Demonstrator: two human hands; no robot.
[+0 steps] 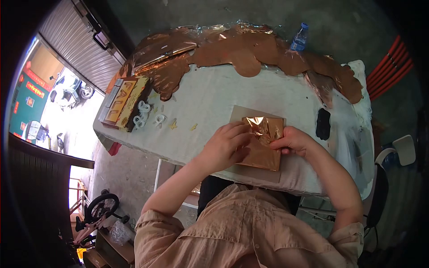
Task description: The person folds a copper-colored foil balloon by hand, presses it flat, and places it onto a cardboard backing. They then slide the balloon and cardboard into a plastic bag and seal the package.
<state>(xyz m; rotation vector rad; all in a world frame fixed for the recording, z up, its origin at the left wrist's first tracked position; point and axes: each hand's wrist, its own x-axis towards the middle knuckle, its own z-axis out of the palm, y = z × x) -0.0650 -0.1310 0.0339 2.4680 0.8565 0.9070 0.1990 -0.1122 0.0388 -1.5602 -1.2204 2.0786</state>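
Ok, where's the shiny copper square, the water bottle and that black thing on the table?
Shiny copper square [263, 159]: head view, its lower part.
Water bottle [299, 39]: head view, middle of its body.
Black thing [322, 124]: head view, its middle.

Person's left forearm [184, 181] bare, angled forward and inward; left hand [229, 144] back up, fingers [237, 129] bent, grip unclear. Right forearm [334, 176] bare, wrist [311, 148] turned inward; right hand [293, 141] closed, thumb [280, 141] toward the left one, fingers curled. Hands near each other, ahead of torso [254, 219].
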